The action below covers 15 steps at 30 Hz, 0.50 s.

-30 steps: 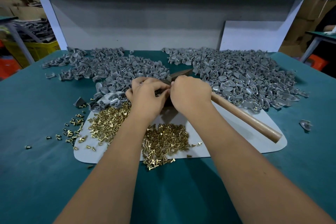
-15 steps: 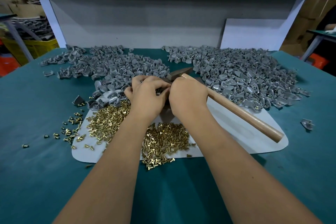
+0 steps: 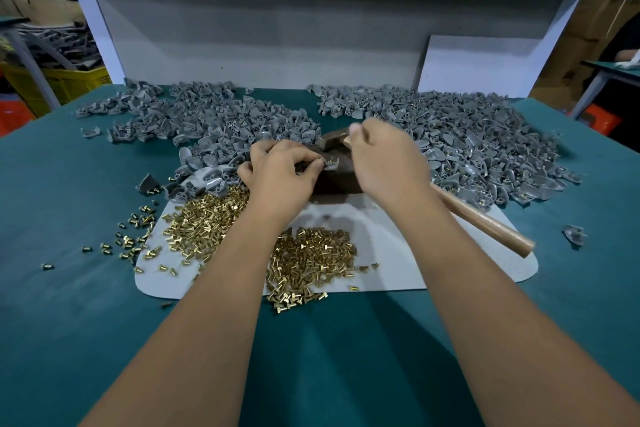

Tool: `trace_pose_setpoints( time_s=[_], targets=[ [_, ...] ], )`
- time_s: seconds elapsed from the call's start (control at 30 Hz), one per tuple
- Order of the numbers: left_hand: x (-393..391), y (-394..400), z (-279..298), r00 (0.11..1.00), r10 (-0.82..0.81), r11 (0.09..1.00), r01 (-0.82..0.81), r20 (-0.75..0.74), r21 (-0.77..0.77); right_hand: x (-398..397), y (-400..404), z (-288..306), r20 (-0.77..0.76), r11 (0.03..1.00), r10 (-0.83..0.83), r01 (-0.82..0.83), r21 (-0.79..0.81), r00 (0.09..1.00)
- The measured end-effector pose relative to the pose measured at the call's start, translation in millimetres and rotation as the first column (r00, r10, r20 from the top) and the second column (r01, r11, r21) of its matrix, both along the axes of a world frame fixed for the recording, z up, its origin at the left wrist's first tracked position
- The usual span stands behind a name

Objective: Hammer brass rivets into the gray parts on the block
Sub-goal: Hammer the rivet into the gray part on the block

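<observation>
The left hand (image 3: 277, 173) pinches a small, stiff gray part (image 3: 327, 163) on the block (image 3: 337, 178) — light, likely skittish; the right hand (image 3: 386, 163) grips the hammer (image 3: 485, 218) near its head.

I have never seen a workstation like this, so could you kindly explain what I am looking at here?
This is one view from a camera worn on a person's head, looking down at their bare hands; no machine is involved. The left hand pinches a gray part on a dark block. The right hand grips a wooden-handled hammer. On the teal table lie heaps of gray parts and brass rivets on a pale mat.
</observation>
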State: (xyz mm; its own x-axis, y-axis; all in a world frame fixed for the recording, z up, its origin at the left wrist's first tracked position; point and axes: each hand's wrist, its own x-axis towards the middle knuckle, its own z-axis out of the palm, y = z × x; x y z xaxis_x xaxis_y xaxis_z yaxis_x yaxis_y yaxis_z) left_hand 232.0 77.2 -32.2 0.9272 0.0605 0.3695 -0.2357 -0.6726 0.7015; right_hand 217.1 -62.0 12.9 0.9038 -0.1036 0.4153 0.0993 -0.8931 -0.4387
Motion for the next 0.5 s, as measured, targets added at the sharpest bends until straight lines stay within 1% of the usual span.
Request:
trace_pose_setpoints(
  time_s=[0.07,0.1,0.13,0.17,0.23,0.27,0.3,0.37,0.5],
  targets=[
    [0,-1,-1,1.0,0.005,1.0,-0.006,-0.009,-0.012,-4,-16,8,0.133,0.991,-0.104,0.114,-0.07,0.986],
    [0,-1,-1,1.0,0.008,1.0,-0.008,-0.012,-0.017,-4,-25,11,0.145,0.981,-0.145,0.162,-0.109,0.979],
    [0,-1,-1,1.0,0.01,1.0,-0.01,-0.012,-0.018,-5,-34,13,0.105,0.971,-0.176,0.191,-0.147,0.979],
    [0,-2,-1,1.0,0.011,1.0,-0.011,-0.009,-0.016,-6,-40,13,0.025,0.966,-0.195,0.197,-0.169,0.98],
    [0,-2,-2,1.0,0.019,1.0,-0.019,0.003,-0.007,-11,-46,10,-0.175,0.973,-0.191,0.163,-0.162,0.966],
    [1,-2,-3,0.999,0.03,1.0,-0.03,0.013,0.003,-12,-47,6,-0.25,0.976,-0.181,0.143,-0.163,0.951],
    [1,-2,-3,0.998,0.048,0.999,-0.049,0.029,0.021,-13,-47,3,-0.292,0.976,-0.175,0.126,-0.178,0.94],
    [1,-4,-5,0.993,0.101,0.992,-0.106,0.068,0.064,-12,-46,-1,-0.309,0.974,-0.173,0.116,-0.195,0.935],
    [2,-7,-7,0.98,0.168,0.978,-0.179,0.103,0.105,-12,-43,-3,-0.329,0.988,-0.14,0.112,-0.103,0.934]
  ],
)
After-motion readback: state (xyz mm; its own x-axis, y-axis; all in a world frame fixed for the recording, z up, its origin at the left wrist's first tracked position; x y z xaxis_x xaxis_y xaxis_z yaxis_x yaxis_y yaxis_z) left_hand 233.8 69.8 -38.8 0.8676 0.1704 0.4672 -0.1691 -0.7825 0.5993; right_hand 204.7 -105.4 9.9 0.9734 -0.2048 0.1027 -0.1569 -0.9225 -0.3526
